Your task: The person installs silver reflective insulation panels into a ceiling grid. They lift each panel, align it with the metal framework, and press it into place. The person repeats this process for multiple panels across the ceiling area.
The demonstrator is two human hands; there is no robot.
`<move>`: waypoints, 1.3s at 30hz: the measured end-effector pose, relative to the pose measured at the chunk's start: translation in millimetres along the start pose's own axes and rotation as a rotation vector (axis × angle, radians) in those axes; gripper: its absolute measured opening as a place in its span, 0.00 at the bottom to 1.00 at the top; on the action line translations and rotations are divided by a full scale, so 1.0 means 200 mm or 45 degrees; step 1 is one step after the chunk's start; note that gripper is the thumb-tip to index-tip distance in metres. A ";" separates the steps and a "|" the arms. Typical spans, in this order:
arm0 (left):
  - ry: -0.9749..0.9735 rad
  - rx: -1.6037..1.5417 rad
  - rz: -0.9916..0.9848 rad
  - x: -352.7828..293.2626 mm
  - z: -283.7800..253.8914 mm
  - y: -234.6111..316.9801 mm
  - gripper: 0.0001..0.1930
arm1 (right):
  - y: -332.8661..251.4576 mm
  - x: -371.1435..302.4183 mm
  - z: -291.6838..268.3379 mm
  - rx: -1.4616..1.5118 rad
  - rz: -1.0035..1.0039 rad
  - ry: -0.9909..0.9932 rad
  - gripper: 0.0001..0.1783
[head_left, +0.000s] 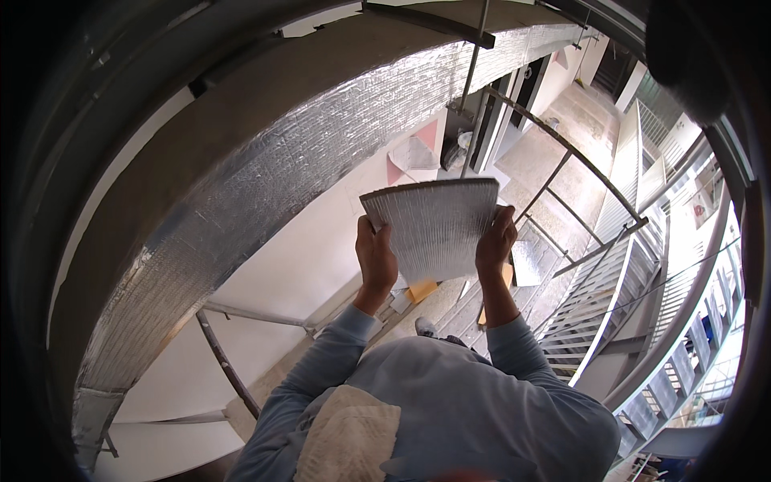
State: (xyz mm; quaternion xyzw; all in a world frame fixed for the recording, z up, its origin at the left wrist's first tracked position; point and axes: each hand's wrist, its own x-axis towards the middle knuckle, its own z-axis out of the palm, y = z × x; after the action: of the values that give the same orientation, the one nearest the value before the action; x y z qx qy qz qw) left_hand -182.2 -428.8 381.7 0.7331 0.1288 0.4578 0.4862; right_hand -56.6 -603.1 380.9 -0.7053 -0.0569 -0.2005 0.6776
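Observation:
A foil-faced insulation sheet [440,229] with a dark far edge is held up in front of my chest. My left hand [376,255] grips its left side, thumb toward the silvery ribbed face. On the opposite side my right hand [495,245] is closed around the right edge. Beyond the sheet and to the left runs a long duct [289,157] wrapped in similar silvery foil; the sheet appears apart from it. The underside of the sheet and some of my fingertips are hidden.
Scaffold bars [570,149] stand ahead to the right, with a thin upright rod [475,64] by the duct. White railings [594,301] line the right side over a drop. Below lie plank boards, a yellow-brown piece [422,290] and a silvery sheet [526,263].

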 end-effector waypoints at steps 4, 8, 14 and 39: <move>0.164 -0.361 -0.179 0.03 0.07 0.02 0.10 | 0.02 -0.01 0.04 0.067 -0.139 -0.091 0.32; 0.024 -0.352 -0.239 0.06 0.07 0.01 0.21 | 0.06 0.03 0.01 0.038 -0.050 -0.273 0.33; -0.299 -0.132 -0.497 0.11 0.00 -0.09 0.30 | 0.03 0.06 -0.01 0.097 0.342 -0.487 0.36; -0.128 -0.278 -0.668 0.13 0.07 -0.18 0.37 | 0.18 0.00 0.10 0.288 0.469 -0.545 0.42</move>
State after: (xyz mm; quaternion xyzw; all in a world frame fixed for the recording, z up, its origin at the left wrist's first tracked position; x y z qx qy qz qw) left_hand -147.9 -402.5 364.1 0.6397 0.2398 0.2908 0.6699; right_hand -39.7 -586.0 347.7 -0.6501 -0.0915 0.0868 0.7493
